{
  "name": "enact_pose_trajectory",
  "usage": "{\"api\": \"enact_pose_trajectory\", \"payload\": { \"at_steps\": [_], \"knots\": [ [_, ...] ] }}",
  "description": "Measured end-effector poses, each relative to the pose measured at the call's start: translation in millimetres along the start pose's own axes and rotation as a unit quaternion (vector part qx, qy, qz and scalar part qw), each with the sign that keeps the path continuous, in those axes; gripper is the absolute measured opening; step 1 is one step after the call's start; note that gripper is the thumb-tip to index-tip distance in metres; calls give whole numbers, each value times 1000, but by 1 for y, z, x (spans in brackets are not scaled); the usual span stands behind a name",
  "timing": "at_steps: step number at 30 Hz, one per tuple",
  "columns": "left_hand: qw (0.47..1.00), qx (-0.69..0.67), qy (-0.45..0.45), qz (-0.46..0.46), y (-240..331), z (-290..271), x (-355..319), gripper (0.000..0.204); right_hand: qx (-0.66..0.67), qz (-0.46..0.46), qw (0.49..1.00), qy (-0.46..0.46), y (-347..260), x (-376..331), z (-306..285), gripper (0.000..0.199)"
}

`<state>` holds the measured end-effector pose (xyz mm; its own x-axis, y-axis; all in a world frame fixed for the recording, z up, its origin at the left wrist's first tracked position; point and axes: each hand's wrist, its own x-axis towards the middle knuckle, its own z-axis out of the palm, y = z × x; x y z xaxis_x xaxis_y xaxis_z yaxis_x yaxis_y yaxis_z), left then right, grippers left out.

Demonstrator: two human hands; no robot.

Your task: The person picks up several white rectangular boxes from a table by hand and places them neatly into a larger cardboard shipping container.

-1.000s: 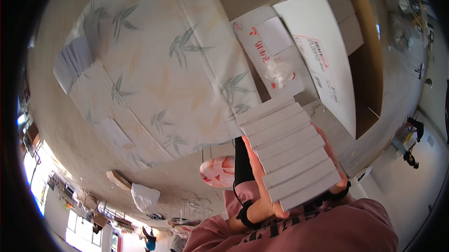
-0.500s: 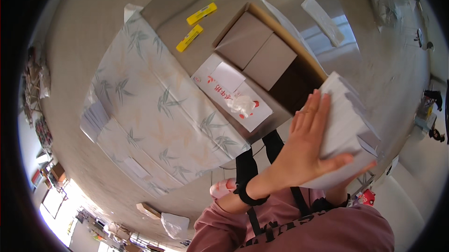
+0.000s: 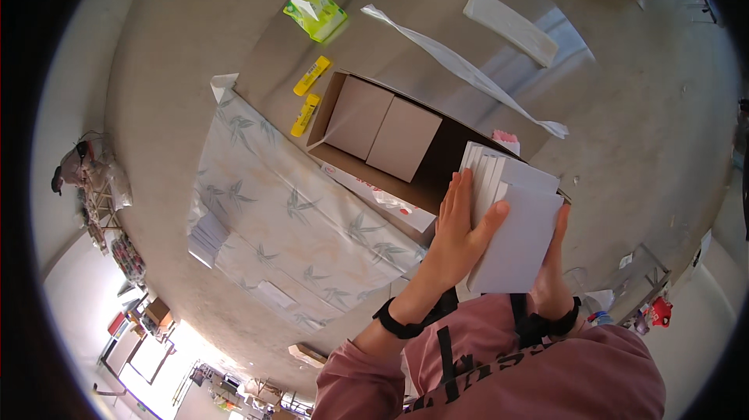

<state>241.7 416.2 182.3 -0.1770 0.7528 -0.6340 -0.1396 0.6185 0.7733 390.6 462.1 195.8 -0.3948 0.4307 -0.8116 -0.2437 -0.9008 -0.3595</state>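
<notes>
- Holding white stack (image 3: 519,241) between left hand (image 3: 456,237) and right hand (image 3: 551,264), in front of chest.
- Left: pressed to left side of stack, with fingers nearly straight and thumb laid over near face.
- Right: gripping stack from right side, with fingers partly hidden behind it; can't tell how far bent.
- Seeing several flat white pieces in stack, with uneven edges at top.
- Overlapping right end of carton (image 3: 328,112) in view; can't tell if touching.
- Showing two grey boxes (image 3: 403,139) side by side in left part of carton.
- Wearing black bands (image 3: 402,322) on both wrists.
- Left of carton on table (image 3: 421,7): see two yellow packs (image 3: 312,75), near each other.
- Beyond those, see green tissue pack (image 3: 318,18).
- Past carton's far side, see long twisted white strip (image 3: 460,69) and flat white pack (image 3: 511,26).
- Nearer chest, see leaf-print cloth (image 3: 265,202), bearing small white pile (image 3: 207,239) at left edge.
- Between cloth and carton, see part of printed white box (image 3: 363,186).
</notes>
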Motion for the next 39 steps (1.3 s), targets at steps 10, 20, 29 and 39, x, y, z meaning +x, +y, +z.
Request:
{"api": "enact_pose_trajectory", "payload": {
  "at_steps": [10,20,29,39],
  "knots": [
    [998,-18,-55,-12,-48,-17,56,85,-6,-25,999,-23,29,49,-26,76],
    [986,-84,-133,-47,-47,-34,85,73,30,34,999,8,43,100,-55,73],
    [996,36,-21,-74,-87,-26,117,60,54,81,995,27,61,145,-59,67],
    [967,240,-9,-80,-82,-23,104,57,-251,28,967,11,64,137,-68,57]
  ]
}}
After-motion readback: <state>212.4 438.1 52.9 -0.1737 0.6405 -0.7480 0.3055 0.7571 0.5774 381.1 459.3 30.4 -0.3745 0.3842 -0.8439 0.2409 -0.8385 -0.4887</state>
